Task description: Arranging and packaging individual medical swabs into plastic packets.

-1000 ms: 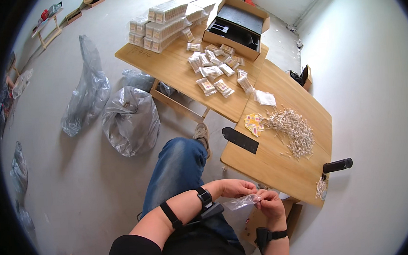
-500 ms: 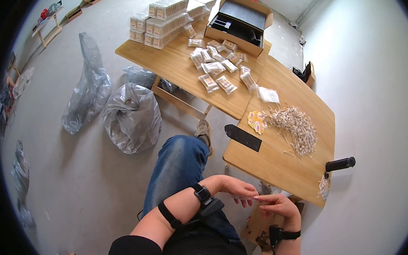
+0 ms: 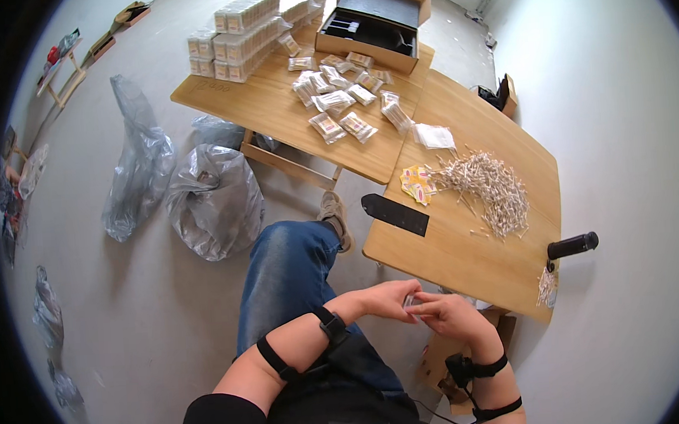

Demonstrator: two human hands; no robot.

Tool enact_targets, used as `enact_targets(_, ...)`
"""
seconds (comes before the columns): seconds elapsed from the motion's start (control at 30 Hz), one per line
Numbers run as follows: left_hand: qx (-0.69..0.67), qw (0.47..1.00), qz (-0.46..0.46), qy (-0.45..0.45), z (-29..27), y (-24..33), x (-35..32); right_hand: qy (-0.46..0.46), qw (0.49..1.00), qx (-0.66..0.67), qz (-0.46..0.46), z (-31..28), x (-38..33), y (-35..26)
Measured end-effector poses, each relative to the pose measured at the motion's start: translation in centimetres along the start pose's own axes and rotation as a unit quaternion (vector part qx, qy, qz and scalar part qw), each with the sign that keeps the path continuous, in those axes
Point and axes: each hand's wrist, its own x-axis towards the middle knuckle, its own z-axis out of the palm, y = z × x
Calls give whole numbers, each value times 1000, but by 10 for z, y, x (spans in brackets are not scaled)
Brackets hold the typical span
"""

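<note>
Pinching a small clear packet between left hand and right hand, fingers curled nearly closed.
Showing handwriting on table, unreadably small print on yellow cards.

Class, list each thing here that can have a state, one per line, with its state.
Clear packet, held; sealed or open, cannot tell
Left hand, closed on that packet
Right hand, touching that packet
Upper cardboard box, open
Cotton swabs, loose, mostly heaped
Small packets, scattered
Packet blocks, stacked
Yellow cards, overlapping
Black plate, lying flat
Round gray bag, bulging
</note>
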Motion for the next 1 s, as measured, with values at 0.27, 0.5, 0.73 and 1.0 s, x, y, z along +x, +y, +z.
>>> enact_targets(0.27, 134, 966, -40, 217, -65, 4, -4, 310, 946, -88, 30, 0, 18, 154)
enact_targets(0.5, 505, 797, -243, 222, -146, -48, 13, 368, 850, -294, 234, 16, 9, 258)
enact_targets(0.73, 530, 793, -247, 172, -156, -95, 52, 387, 828, -322, 247, 21, 7, 259)
enact_targets(1.0, 491, 823, -186, 215, -144, -88, 65, 378, 823, -329, 267, 24, 6, 254)
